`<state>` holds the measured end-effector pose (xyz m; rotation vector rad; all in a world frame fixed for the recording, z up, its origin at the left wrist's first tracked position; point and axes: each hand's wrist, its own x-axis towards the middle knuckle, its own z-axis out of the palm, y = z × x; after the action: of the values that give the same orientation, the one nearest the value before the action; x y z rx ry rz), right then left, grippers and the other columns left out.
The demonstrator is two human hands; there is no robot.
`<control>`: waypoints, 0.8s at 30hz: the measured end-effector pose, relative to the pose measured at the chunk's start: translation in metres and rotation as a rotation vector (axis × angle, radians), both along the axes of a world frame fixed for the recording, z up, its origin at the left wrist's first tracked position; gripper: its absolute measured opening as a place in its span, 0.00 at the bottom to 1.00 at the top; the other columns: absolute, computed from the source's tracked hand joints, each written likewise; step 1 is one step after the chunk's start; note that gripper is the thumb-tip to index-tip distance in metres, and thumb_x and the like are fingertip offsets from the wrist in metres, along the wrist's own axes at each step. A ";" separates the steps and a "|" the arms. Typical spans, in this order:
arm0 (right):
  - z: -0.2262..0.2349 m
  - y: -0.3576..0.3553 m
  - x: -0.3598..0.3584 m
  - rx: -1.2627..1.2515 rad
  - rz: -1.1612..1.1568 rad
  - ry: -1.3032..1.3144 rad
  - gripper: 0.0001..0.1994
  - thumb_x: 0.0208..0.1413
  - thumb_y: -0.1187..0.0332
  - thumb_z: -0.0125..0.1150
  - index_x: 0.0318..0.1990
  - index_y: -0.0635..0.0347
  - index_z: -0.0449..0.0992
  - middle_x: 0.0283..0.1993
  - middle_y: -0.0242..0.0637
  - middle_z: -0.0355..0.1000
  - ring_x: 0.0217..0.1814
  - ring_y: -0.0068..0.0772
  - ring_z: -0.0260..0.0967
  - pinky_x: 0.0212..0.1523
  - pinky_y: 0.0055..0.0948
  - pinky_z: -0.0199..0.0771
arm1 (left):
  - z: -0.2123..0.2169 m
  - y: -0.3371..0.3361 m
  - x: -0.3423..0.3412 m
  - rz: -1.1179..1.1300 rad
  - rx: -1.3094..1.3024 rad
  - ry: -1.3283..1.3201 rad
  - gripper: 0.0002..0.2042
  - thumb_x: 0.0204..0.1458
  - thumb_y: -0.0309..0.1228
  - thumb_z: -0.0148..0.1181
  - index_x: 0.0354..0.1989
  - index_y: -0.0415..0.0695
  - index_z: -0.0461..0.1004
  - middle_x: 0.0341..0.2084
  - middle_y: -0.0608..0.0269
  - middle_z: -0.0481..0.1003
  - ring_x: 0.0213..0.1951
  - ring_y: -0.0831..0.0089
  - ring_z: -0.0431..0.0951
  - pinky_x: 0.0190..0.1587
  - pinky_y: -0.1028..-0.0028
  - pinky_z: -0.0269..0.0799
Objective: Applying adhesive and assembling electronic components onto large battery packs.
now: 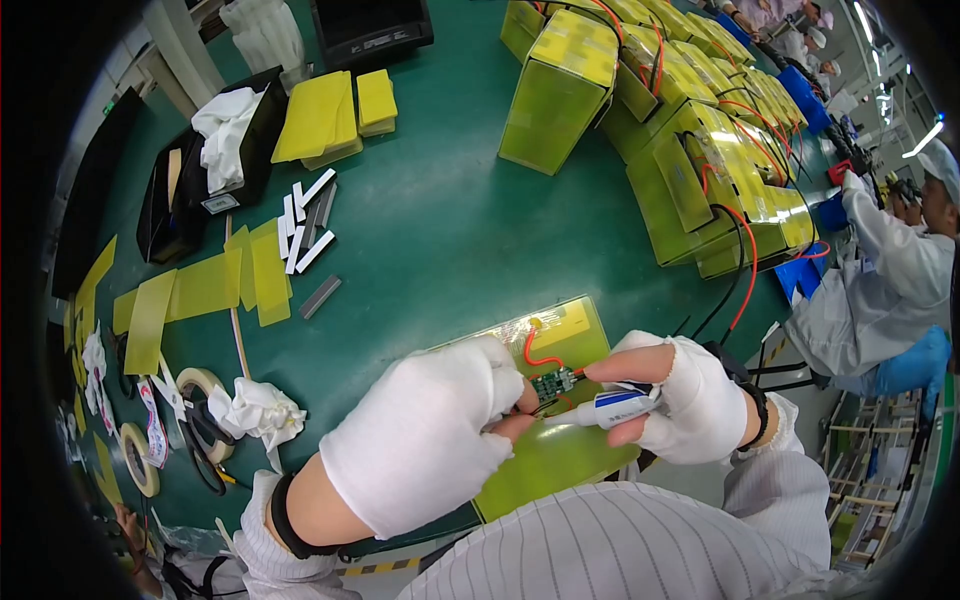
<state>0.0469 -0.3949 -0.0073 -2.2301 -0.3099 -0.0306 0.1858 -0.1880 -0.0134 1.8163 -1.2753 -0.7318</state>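
My left hand [425, 430], in a white glove with bare fingertips, pinches a small green circuit board [552, 384] by its left end. Red and dark wires run from the board. In my gloved right hand [695, 400] is a white and blue tube [617, 406] with a narrow nozzle, gripped between thumb and fingers. The nozzle points left, just below the board; whether it touches anything I cannot tell. Both hands are over a yellow-wrapped block [550, 470] at the table's near edge.
Yellow-wrapped battery packs [690, 150] with red and black leads crowd the far right. Yellow sheets [315, 115], foam strips [310, 225], a black bin [235, 150], tape rolls [138, 460] and scissors [190, 425] lie leftward. A co-worker [880, 270] sits at right.
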 end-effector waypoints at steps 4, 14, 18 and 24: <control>-0.002 0.003 0.000 -0.034 -0.014 0.043 0.27 0.45 0.67 0.71 0.53 0.56 0.66 0.39 0.42 0.72 0.35 0.51 0.72 0.31 0.39 0.70 | 0.002 0.002 0.000 0.000 -0.006 -0.008 0.07 0.39 0.19 0.68 0.27 0.38 0.76 0.30 0.57 0.73 0.24 0.66 0.77 0.26 0.73 0.73; -0.008 0.002 0.001 -0.059 -0.007 0.041 0.26 0.46 0.66 0.70 0.53 0.56 0.66 0.40 0.42 0.72 0.36 0.51 0.72 0.32 0.40 0.71 | 0.003 0.000 0.000 -0.008 0.028 0.022 0.07 0.40 0.19 0.68 0.28 0.37 0.76 0.31 0.57 0.73 0.24 0.67 0.77 0.27 0.74 0.73; -0.005 0.004 0.001 -0.057 -0.020 0.040 0.26 0.46 0.67 0.71 0.53 0.56 0.66 0.40 0.42 0.72 0.36 0.51 0.73 0.32 0.39 0.71 | 0.003 0.002 0.000 -0.007 0.035 0.030 0.07 0.41 0.19 0.68 0.28 0.37 0.76 0.31 0.57 0.73 0.24 0.69 0.77 0.27 0.74 0.73; -0.002 0.003 -0.001 -0.025 -0.048 0.034 0.26 0.45 0.68 0.71 0.53 0.56 0.67 0.40 0.43 0.71 0.37 0.51 0.73 0.33 0.38 0.72 | 0.003 0.001 0.000 0.001 0.034 0.048 0.07 0.41 0.19 0.68 0.28 0.37 0.76 0.31 0.58 0.73 0.23 0.71 0.77 0.26 0.75 0.72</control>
<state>0.0463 -0.3918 -0.0092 -2.2599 -0.2393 -0.0142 0.1856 -0.1869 -0.0102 1.8157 -1.2370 -0.7966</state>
